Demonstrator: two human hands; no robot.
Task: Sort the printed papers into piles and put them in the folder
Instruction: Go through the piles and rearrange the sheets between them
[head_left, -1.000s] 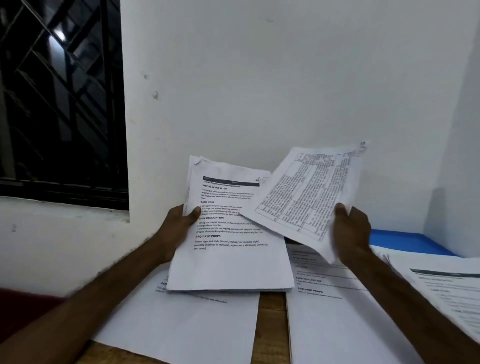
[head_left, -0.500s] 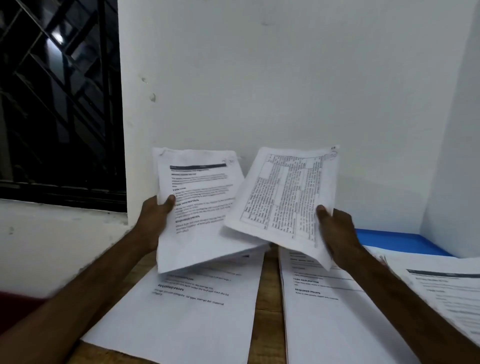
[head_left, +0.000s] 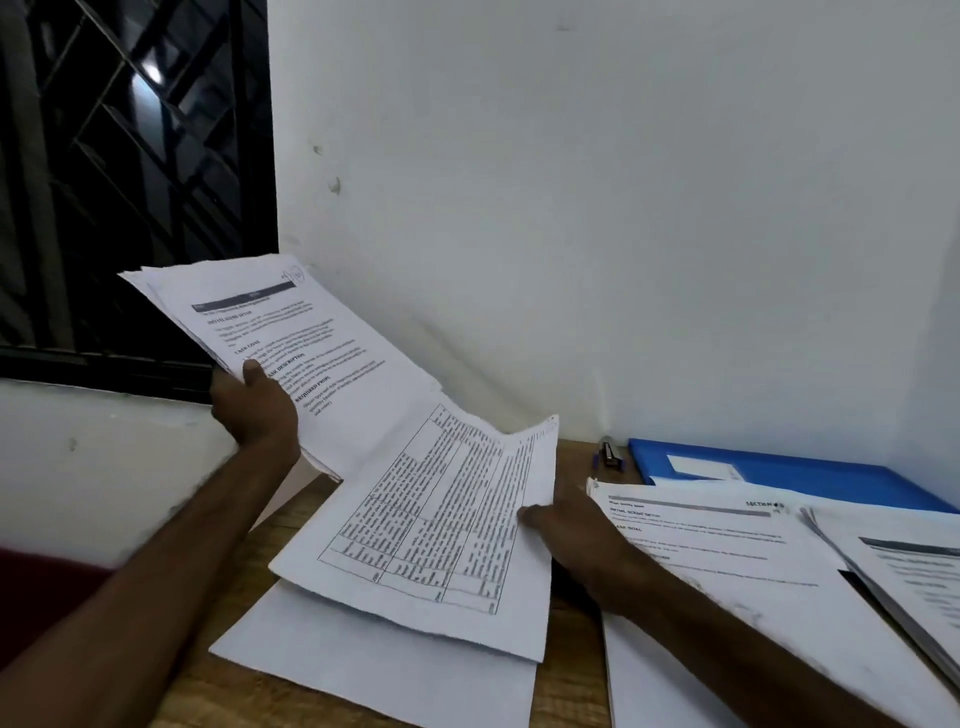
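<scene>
Both hands are gripping paper: our left hand (head_left: 257, 410) is pinching a stack of printed pages (head_left: 311, 358) at its lower left edge, thumb on top and fingers hidden underneath, and is holding it tilted up in front of the window (head_left: 130, 182). Our right hand (head_left: 576, 535) is closed on the right edge of a table-printed sheet (head_left: 441, 535), thumb lying on the printed face, and the sheet is hovering low over a pile (head_left: 363, 675) lying on the counter (head_left: 569, 670). We cannot tell whether its lower edge is touching that pile.

Further right, two more piles are lying on the counter: a middle pile (head_left: 727, 571) headed with text, and a right pile (head_left: 914, 571) at the frame's edge. The blue folder (head_left: 779, 470) is lying closed against the wall behind them, with a small stapler-like object (head_left: 609, 453) just beside it.

We are judging the single sheet as very light and floppy; it is already bowing between its free corners, so a pinch at one edge is letting it sag. The stack is stiffer and heavier, though its loose leaves are fanning at the top corner and may slip apart. We are thinking an edge grip near the middle of a long side, thumb above and fingers below, suits both.
</scene>
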